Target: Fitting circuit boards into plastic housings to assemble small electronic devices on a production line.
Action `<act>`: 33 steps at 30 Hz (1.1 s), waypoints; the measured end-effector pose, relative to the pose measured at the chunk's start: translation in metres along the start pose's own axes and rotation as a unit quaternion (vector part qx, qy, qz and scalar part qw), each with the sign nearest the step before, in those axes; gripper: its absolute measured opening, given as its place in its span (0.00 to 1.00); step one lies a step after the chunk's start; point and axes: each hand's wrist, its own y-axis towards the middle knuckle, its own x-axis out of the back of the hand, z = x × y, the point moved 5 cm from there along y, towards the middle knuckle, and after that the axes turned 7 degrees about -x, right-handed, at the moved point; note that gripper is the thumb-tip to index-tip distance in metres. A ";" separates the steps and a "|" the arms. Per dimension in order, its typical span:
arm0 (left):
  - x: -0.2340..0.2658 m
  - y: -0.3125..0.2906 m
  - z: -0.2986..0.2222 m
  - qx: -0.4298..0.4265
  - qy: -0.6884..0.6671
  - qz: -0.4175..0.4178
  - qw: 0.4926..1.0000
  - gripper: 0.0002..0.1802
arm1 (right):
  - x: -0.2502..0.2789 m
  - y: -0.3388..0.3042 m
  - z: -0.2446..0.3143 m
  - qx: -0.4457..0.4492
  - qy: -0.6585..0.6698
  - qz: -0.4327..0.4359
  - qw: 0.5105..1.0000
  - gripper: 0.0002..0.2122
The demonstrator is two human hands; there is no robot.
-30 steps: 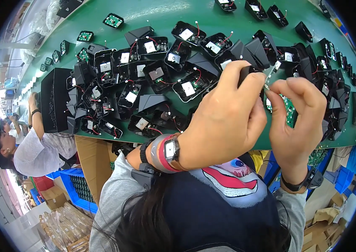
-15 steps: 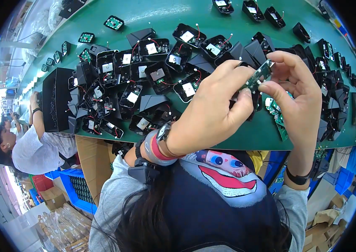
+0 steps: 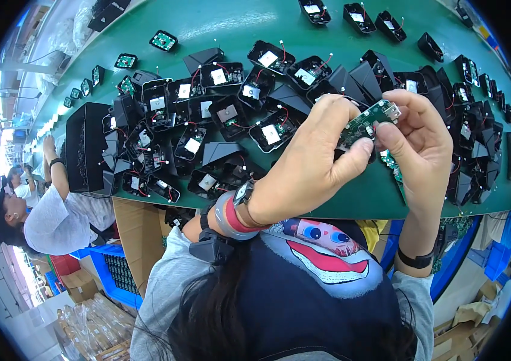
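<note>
A small green circuit board [image 3: 368, 122] is held up between the two hands, and the person's left grip [image 3: 312, 159] is clamped on it, thumb across the near side and fingers behind the far edge. That hold seems meant to steady one end and leave the other, with its metal port [image 3: 392, 112], jutting toward the right. The right grip [image 3: 418, 138] is curled around that free end, forefinger just above the port and thumb by the lower edge; whether it pinches anything or only braces the board, I cannot tell. The components face up between the thumbs, presumably so they can be seen while handled. Just below the right grip, partly covered by it, more green boards [image 3: 391, 161] lie on the green counter [image 3: 376, 203], apparently kept within short reach. To the left of the left grip and beyond it, open black casings [image 3: 259, 139] crowd together, many lying hollow side up, which leaves their white blocks [image 3: 270, 133] and red leads [image 3: 284, 112] exposed. Among them, left of the left grip, a wedge-shaped black shell [image 3: 222, 152] shows its smooth outside. Holding the board above the clutter probably keeps it off the loose wires.
</note>
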 end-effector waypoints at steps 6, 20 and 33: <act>-0.005 -0.005 0.003 -0.004 0.040 0.036 0.999 0.28 | -0.008 -0.001 0.000 -0.011 -0.052 -0.021 0.998 0.14; -0.003 -0.003 0.007 -0.002 -0.114 0.094 0.989 0.35 | -0.008 0.007 -0.005 -0.044 -0.125 0.016 0.991 0.13; -0.003 -0.001 0.004 0.016 -0.114 0.077 0.990 0.28 | -0.012 0.000 -0.006 -0.056 -0.111 -0.003 0.992 0.17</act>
